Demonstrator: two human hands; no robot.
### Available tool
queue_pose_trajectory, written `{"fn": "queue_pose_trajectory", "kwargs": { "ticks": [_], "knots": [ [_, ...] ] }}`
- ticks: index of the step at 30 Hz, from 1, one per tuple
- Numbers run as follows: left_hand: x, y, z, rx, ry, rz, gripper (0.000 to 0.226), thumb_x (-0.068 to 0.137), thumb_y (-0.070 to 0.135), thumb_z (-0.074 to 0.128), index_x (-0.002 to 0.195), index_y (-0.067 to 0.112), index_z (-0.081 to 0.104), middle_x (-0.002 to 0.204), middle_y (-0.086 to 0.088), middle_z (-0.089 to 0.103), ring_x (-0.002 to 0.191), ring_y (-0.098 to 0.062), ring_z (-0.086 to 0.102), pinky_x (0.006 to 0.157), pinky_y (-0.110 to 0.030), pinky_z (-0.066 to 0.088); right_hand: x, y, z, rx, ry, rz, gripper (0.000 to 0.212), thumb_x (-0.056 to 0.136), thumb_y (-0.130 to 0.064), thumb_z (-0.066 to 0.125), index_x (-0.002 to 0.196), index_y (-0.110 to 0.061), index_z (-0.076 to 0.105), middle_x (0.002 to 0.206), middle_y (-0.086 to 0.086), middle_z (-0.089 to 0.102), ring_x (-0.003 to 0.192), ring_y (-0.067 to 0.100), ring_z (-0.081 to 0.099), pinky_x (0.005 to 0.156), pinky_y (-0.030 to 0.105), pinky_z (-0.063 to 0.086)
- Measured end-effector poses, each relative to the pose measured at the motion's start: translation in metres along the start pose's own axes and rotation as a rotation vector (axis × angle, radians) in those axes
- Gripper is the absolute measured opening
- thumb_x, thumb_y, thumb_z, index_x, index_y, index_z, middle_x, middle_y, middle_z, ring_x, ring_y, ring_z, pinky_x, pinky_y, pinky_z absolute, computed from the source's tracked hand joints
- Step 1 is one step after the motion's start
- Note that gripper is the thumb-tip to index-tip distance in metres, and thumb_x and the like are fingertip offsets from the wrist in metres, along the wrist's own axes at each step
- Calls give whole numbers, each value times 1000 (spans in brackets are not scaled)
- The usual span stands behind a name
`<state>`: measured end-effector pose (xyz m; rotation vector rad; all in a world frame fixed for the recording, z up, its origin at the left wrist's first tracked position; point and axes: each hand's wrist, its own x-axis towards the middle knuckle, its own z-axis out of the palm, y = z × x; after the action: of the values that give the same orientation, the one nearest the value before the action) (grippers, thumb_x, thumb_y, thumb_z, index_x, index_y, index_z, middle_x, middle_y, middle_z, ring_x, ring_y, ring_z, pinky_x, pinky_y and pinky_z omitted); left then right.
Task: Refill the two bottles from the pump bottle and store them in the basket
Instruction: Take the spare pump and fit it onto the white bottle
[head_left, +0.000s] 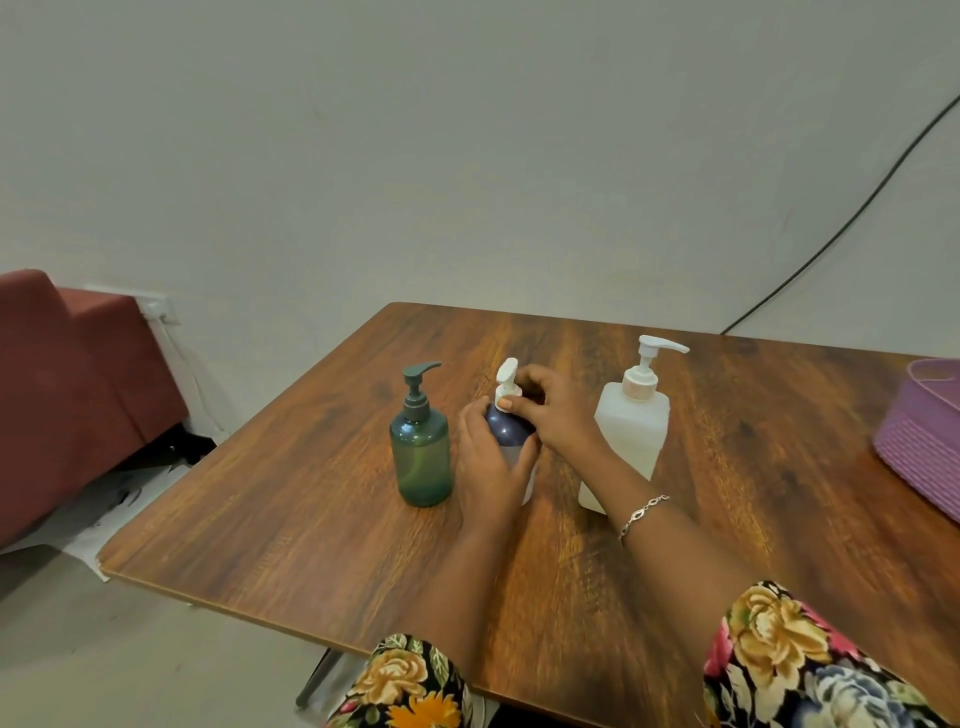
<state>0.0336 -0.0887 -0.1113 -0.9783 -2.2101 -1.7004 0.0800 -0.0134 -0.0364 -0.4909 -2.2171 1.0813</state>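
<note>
Wood table (311, 519): brown grain top, everything for the job stands on it.
Blue bottle (511, 434): dead ahead at twelve o'clock, upright, dark shoulder with a white pump (506, 376) on top.
Left hand (491, 467): curled round the blue bottle's body from the near side, gripping it firmly.
Right hand (556, 415): fingers and thumb closed on the pump's collar at the neck; I judge I'm about to unscrew it.
Green bottle (421, 457): at nine o'clock of the blue one, just beside my left knuckles, cap on.
White bottle (631, 431): tall and square, at three o'clock of the blue one, just behind my right wrist; likely the one I refill from.
Basket (919, 441): purple, at the table's edge around two o'clock, well apart from the bottles, partly out of view.
Risk, tipping: a hard twist on the collar could tilt the blue bottle if my left grip slackens.
Risk, knocking: my right forearm lies close to the white bottle, so swinging the wrist outward could shove it; my left knuckles could nudge the green one.
Risk, drips: lifting the pump out could trail liquid across the wood.
Count: three bottles, three pumps, one basket, two hands, one bracelet (641, 514).
</note>
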Motion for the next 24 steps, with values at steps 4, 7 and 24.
{"fn": "queue_pose_trajectory", "kwargs": {
  "ticks": [4,7,24],
  "knots": [
    [1,-2,1,-29,10,0,69,73,52,57,124,8,44,120,-6,49,110,-22,51,89,-45,47,-1,3,5,-6,68,31,24,76,-19,75,88,-18,55,86,-9,58,77,4,54,67,13,43],
    [0,0,0,-41,18,11,68,72,54,56,122,10,45,117,-3,50,107,-19,52,87,-43,48,0,3,3,58,50,58,27,76,-17,75,94,-17,56,93,-6,59,85,6,56,70,12,43],
    [2,-4,1,-7,16,30,68,73,54,58,123,12,43,117,-1,48,105,-18,52,86,-41,49,-1,10,5,240,-22,71,34,86,-13,63,119,-11,56,116,1,59,105,13,56,91,25,47]
  ]
}}
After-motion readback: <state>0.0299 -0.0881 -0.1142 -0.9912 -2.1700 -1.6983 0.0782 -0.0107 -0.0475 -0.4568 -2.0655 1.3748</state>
